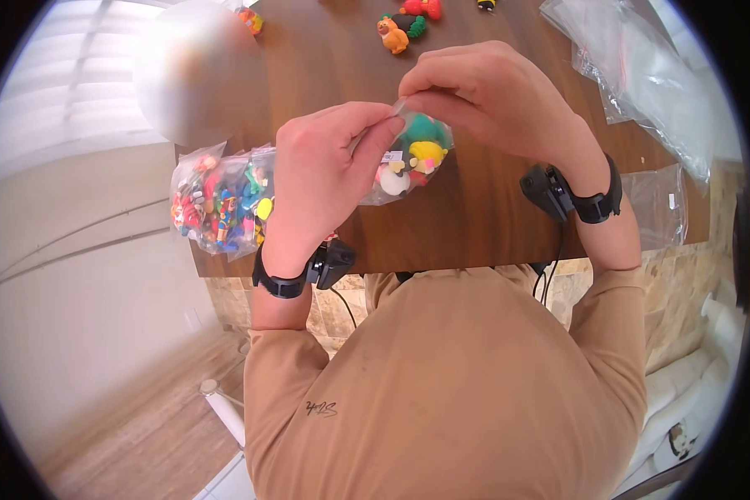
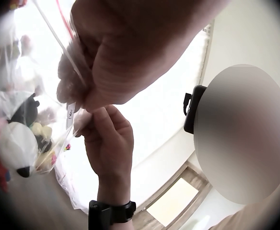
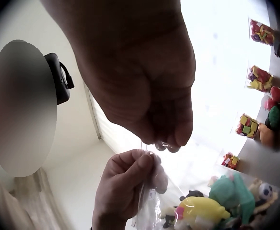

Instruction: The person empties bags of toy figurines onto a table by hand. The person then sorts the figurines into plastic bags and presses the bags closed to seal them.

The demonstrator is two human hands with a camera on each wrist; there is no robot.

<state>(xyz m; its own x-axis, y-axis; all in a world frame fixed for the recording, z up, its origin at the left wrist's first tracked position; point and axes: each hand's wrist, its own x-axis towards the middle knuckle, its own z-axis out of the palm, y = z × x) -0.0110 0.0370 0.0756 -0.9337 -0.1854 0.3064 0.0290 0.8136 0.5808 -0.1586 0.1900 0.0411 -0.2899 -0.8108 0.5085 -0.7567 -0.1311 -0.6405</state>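
Observation:
A clear zip bag (image 1: 448, 142) of small toy figures hangs between my hands, its top edge pinched by both. My left hand (image 1: 323, 162) grips the edge between thumb and index finger. Close beside it, my right hand (image 1: 496, 98) pinches the same edge from the other side. Through the plastic show a yellow figure (image 3: 200, 211), a teal one (image 3: 224, 191) and a round white figure (image 2: 18, 146). A small white label (image 2: 70, 116) sits near the bag's top, by the left hand's fingers.
Filled toy bags (image 1: 198, 196) lie at the table's left. An orange figure (image 1: 392, 36) and a red toy (image 1: 422, 7) lie at the back. Clear bags (image 1: 637, 75) are spread at the right, with another flat clear bag (image 1: 654, 204) nearer. Several small filled bags (image 3: 260, 79) stand farther off.

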